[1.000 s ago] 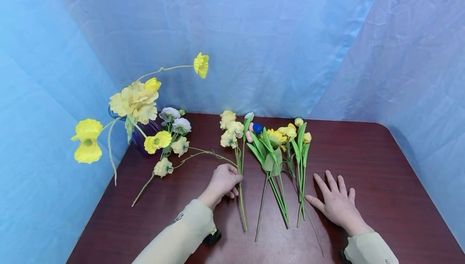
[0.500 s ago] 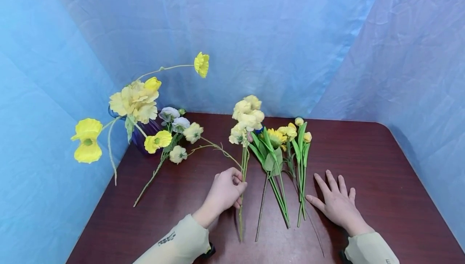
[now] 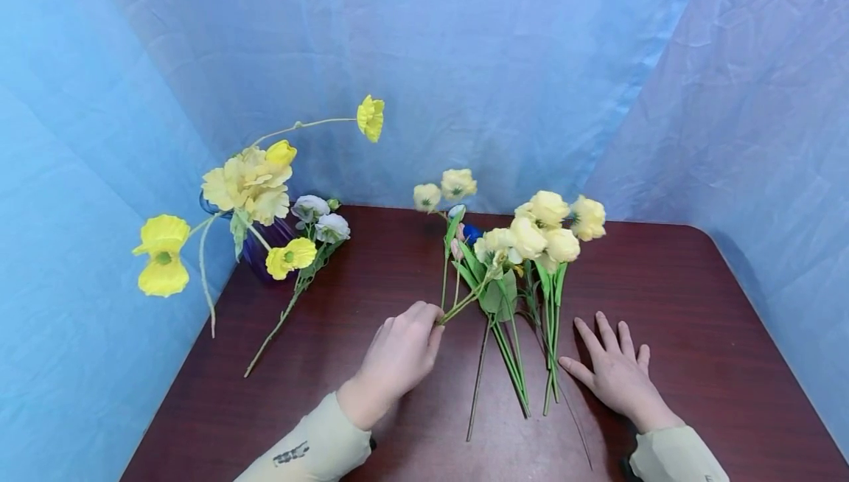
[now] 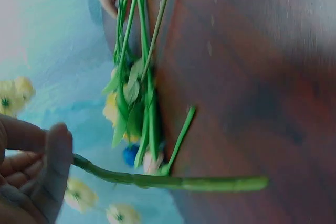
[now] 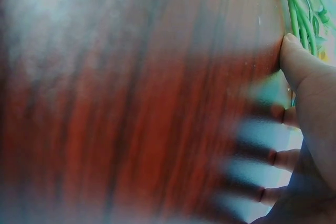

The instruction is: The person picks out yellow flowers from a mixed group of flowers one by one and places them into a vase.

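At the far left a vase (image 3: 265,242) with yellow flowers is seen. A cream flower spray (image 3: 530,235) is pinched low on its stem by the left hand (image 3: 401,353), raised above the counter (image 3: 696,349). It should be held firmly, clear of the lying stems (image 3: 514,353). The right hand (image 3: 617,375) is laid flat, fingers spread, holding nothing.

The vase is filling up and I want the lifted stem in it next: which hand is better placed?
Probably the left hand. It already pinches the pale-yellow stem, raised off the table, and the vase stands on its side. The right hand lies flat and open on the table, farther from the vase.
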Demonstrator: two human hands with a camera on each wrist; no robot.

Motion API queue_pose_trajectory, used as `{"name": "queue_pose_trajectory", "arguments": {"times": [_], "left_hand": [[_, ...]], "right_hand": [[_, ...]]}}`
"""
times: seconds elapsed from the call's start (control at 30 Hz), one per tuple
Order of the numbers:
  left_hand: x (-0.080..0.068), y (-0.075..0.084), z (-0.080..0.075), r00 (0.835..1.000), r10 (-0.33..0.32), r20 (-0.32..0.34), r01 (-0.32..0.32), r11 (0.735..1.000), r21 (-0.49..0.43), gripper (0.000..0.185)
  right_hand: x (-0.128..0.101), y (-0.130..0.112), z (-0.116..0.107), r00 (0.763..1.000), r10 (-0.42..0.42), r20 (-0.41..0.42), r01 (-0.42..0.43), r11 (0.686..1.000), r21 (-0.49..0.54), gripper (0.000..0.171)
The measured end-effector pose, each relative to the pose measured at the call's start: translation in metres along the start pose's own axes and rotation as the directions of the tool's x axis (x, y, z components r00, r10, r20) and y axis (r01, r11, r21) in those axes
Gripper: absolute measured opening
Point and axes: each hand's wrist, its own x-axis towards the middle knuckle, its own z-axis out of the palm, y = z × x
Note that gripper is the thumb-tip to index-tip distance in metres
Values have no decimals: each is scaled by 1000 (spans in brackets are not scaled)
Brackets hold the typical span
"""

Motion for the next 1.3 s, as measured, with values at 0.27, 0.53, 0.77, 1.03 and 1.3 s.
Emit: {"name": "queue_pose_trajectory", "arguments": {"times": [0.27, 0.53, 0.77, 1.03, 1.3], "left_hand": [[19, -24, -28, 960, 257, -109, -243, 961, 131, 13], [49, -49, -52, 916, 375, -139, -326, 901, 287, 7], [74, -70, -62, 881, 438, -180, -356, 864, 357, 9], [97, -97, -71, 820, 488, -299, -357, 845, 399, 9], [99, -129, -86, 841, 442, -312, -333, 877, 347, 13]], "right_hand": [[-2, -1, 0, 1000, -10, -26, 10, 1000, 1, 87], [-4, 0, -1, 1000, -2, -22, 2, 1000, -6, 88], [-4, -3, -3, 1000, -1, -23, 1, 1000, -8, 87], [-1, -2, -1, 1000, 4, -10, -4, 1000, 0, 88], [-1, -3, 0, 1000, -3, -14, 3, 1000, -7, 86]]}}
